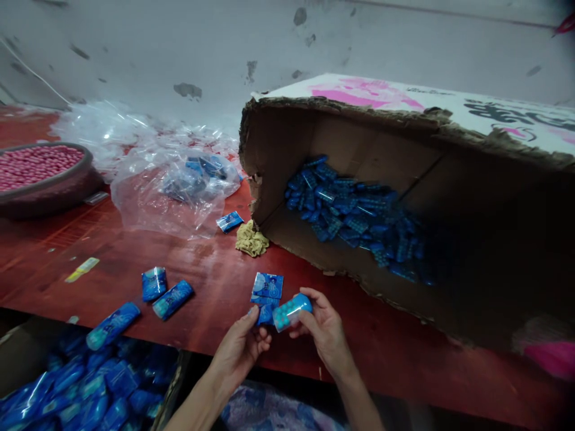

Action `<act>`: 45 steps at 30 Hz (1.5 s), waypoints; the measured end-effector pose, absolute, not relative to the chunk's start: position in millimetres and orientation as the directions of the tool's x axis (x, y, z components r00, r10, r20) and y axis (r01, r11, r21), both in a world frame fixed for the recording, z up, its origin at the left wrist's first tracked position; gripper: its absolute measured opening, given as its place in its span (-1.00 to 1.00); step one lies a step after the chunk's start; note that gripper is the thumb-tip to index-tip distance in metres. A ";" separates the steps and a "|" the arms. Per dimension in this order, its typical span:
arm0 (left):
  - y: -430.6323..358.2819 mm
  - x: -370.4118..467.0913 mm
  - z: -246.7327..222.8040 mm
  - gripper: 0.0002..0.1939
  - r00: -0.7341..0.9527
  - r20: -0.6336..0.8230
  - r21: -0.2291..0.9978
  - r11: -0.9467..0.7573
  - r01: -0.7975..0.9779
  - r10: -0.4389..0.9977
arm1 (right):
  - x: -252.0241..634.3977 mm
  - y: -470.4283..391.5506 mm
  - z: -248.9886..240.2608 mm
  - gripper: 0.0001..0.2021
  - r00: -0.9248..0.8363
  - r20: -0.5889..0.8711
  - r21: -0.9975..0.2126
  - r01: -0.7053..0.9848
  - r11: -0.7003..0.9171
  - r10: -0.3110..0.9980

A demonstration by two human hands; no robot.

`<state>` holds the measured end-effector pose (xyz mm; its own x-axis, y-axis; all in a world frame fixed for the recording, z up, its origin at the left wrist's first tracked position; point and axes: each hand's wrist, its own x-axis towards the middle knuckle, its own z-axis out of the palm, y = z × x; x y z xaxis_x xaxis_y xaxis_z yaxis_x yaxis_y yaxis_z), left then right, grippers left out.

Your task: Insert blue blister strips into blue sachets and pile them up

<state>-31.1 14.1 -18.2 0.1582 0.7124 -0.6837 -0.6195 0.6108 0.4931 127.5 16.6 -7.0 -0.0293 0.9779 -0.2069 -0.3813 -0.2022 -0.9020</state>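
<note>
My right hand (pixel 321 326) is closed around a clear container with a blue end (pixel 291 311), which holds light-blue balls and lies tilted above the red table. Just left of it, my left hand (pixel 245 341) pinches the edge of a small blue printed wrapper (pixel 266 313). Flat blue wrappers (pixel 268 285) lie on the table behind my fingers. To the left are a small blue packet (pixel 153 284), a wrapped container (pixel 173 299) and another one (pixel 113 325) near the table's front edge.
A torn cardboard box (pixel 287 236) on its side holds many blue containers (pixel 354 209). A bowl (pixel 49 200) of pink balls, clear plastic bags (pixel 157 203) and a yellowish lump (pixel 252 239) stand on the table (pixel 202 257). Below left, many blue packages (pixel 90 389) fill a box.
</note>
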 end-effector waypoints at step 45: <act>25.3 -49.3 -13.2 -0.78 0.448 -0.477 0.490 0.651 -0.579 0.757 | 101.0 -7.9 -38.8 -0.52 -0.023 -0.071 -0.983 -0.171 -0.074 0.997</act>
<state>-49.3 25.3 -13.2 0.4476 0.7566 -0.4767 -0.5795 0.6514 0.4898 101.0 -7.9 -38.8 -0.0229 0.9972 -0.0708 -0.1707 -0.0737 -0.9826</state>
